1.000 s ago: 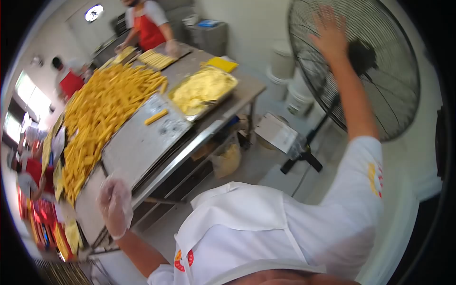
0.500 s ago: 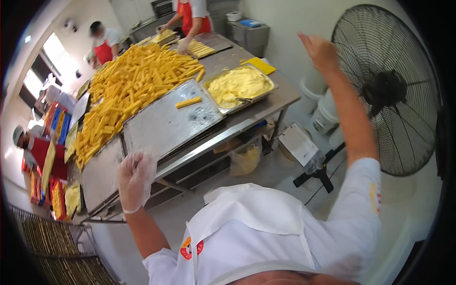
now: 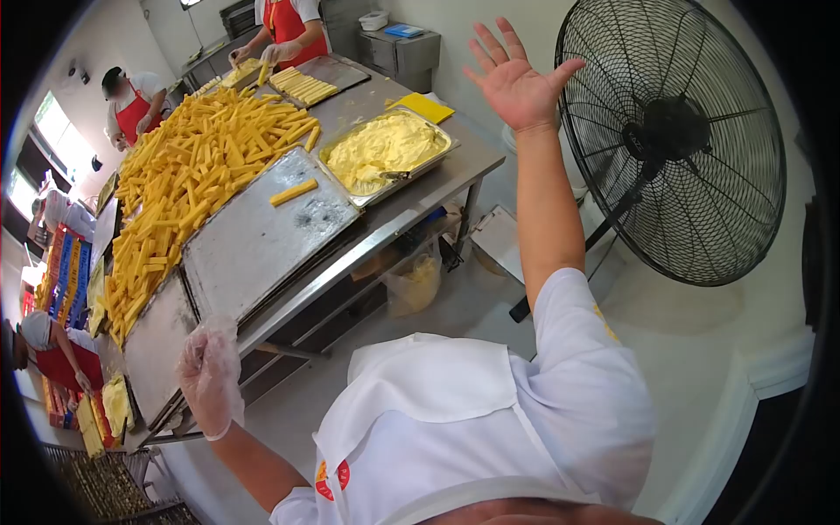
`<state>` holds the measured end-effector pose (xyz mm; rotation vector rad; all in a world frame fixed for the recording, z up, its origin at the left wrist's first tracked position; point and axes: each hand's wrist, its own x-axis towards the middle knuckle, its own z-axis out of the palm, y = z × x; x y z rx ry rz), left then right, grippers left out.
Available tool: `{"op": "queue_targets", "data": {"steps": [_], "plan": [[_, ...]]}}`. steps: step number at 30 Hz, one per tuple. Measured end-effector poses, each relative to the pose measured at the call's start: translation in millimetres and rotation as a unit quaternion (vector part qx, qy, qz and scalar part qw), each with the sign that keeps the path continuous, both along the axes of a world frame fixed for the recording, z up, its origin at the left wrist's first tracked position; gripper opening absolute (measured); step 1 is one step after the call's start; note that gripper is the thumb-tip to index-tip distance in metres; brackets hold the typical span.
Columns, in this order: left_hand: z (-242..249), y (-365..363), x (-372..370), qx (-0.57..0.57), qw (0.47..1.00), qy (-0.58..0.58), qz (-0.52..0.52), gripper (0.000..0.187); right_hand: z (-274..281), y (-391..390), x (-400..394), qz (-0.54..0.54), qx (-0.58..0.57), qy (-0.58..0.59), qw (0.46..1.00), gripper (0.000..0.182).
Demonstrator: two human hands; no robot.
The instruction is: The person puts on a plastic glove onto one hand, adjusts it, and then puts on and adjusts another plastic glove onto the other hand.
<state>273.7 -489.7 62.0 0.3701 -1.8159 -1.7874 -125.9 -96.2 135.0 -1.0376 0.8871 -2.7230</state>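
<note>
My left hand (image 3: 210, 376), in a clear plastic glove, is curled closed beside the near edge of the metal table (image 3: 385, 229); whether anything is inside it I cannot make out. Raised bare in front of the wall, my right hand (image 3: 522, 87) has its fingers spread and holds nothing. A large heap of yellow sticks (image 3: 197, 162) lies on the table. One single stick (image 3: 294, 192) rests on a flat metal tray (image 3: 254, 232). Beside that tray stands a pan (image 3: 363, 199) of pale yellow spread (image 3: 385, 150) with a utensil in it.
A black fan (image 3: 669, 131) stands at the right, close to my right arm. Co-workers in red aprons (image 3: 284, 33) are at the far side and left of the table. A yellow cloth (image 3: 424, 108) lies behind the pan. A plastic bag (image 3: 414, 282) hangs below.
My right hand has opened and moved left in view, its fingers now spread. My left hand sits lower and further left, still curled. The whole view has shifted, with the fan further left.
</note>
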Motion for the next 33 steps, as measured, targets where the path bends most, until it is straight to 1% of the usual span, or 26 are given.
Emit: {"op": "queue_targets", "data": {"steps": [3,4,5,6,7,8,9,10,12,15,16,18,19,21,24,27,28,31,33], "plan": [[-0.8,6.6,-8.8,-0.012,0.999,0.017,0.031,0.009,7.7,1.7,2.9,-0.058,0.034,-0.100,0.993,0.123],[5.4,9.4,-7.8,-0.036,0.999,-0.019,0.030,0.008,10.3,10.4,-8.7,-0.163,0.140,-0.056,0.975,0.117],[14.2,12.1,-6.7,-0.060,0.996,-0.057,0.037,0.008,10.2,29.5,-23.0,-0.359,0.316,0.056,0.877,0.113],[22.5,12.6,-4.1,-0.084,0.991,-0.099,0.043,0.007,17.6,47.8,-35.2,-0.599,0.500,0.200,0.593,0.109],[25.9,13.6,-3.4,-0.043,0.996,-0.075,0.035,0.007,14.5,68.3,-57.3,-0.718,0.548,0.244,0.354,0.106],[24.5,15.6,-6.0,0.000,0.999,-0.050,0.021,0.007,54.0,66.2,-9.0,-0.735,0.627,0.213,0.146,0.093],[21.9,15.6,-8.8,0.046,0.999,-0.022,0.002,0.006,73.9,74.5,7.0,-0.725,0.663,0.184,0.028,0.086],[20.4,13.1,-9.6,0.025,0.999,-0.017,0.009,0.005,87.0,89.1,14.6,-0.704,0.687,0.151,-0.093,0.080],[21.2,11.7,-9.4,0.026,1.000,-0.007,-0.001,0.005,105.2,115.8,28.6,-0.671,0.715,0.082,-0.177,0.073],[25.9,15.6,-16.8,0.030,1.000,0.001,0.004,0.004,121.5,152.2,44.0,-0.648,0.723,0.020,-0.239,0.075],[26.9,17.2,-19.9,0.033,0.999,0.001,0.009,0.004,122.9,159.4,49.0,-0.641,0.726,0.027,-0.246,0.076],[19.7,6.4,-27.5,-0.001,1.000,-0.010,-0.010,0.002,121.6,168.3,57.1,-0.625,0.734,0.042,-0.262,0.077],[16.4,3.7,-30.6,-0.017,1.000,-0.018,-0.020,0.002,118.0,168.7,59.3,-0.616,0.743,0.045,-0.258,0.078],[15.7,11.2,-39.2,0.023,0.999,-0.006,-0.038,0.001,110.2,166.8,60.8,-0.598,0.760,0.051,-0.251,0.079],[23.9,21.5,-49.9,0.068,0.994,0.003,-0.082,0.001,95.1,173.1,52.8,-0.595,0.767,0.120,-0.207,0.080],[21.1,21.3,-54.7,0.094,0.990,0.013,-0.103,0.002,77.0,165.5,49.4,-0.556,0.796,0.190,-0.144,0.079],[19.6,20.6,-55.2,0.101,0.989,0.019,-0.104,0.003,63.3,177.8,40.8,-0.578,0.770,0.256,-0.089,0.078],[18.3,21.3,-55.2,0.088,0.993,0.019,-0.081,0.004,33.4,183.8,30.8,-0.540,0.801,0.252,-0.058,0.074],[13.5,13.8,-51.0,0.082,0.993,0.018,-0.087,0.004,10.1,192.7,22.6,-0.527,0.795,0.294,-0.062,0.072]]}}
